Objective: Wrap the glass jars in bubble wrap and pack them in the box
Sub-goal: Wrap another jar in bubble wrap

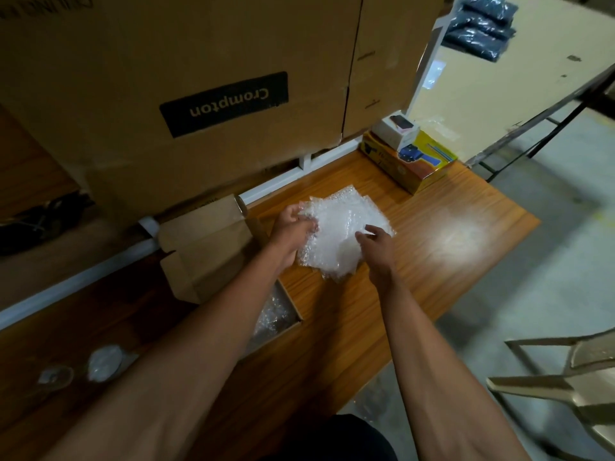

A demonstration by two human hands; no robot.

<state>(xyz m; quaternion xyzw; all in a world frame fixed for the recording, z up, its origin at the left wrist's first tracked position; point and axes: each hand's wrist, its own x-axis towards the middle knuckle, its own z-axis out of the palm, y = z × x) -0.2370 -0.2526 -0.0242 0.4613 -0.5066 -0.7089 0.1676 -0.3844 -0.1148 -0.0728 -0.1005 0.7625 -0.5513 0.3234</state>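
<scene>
Wrap [342, 231] stack mid-frame on worktop [432, 261], between hands; left hand [293, 224] fingers pinch upper-left edge, right hand [376, 241] fingers seemingly pinch right side.

A stack of clear bubble wrap [346, 227] sheets lies on the wooden table top, in the middle of the scene, its corners fanned out unevenly; the left edge is lifted off the pile. The box [213, 247], plain brown cardboard, sits just left of the stack with its lid flap standing open toward the far side, and crumpled bubble wrap shows inside its near right corner (most of the inside is hidden by an arm). Two glass jars [103, 362] stand near the left edge of the scene, well apart from the box, close beside each other; both are blurred, pale and translucent.
</scene>
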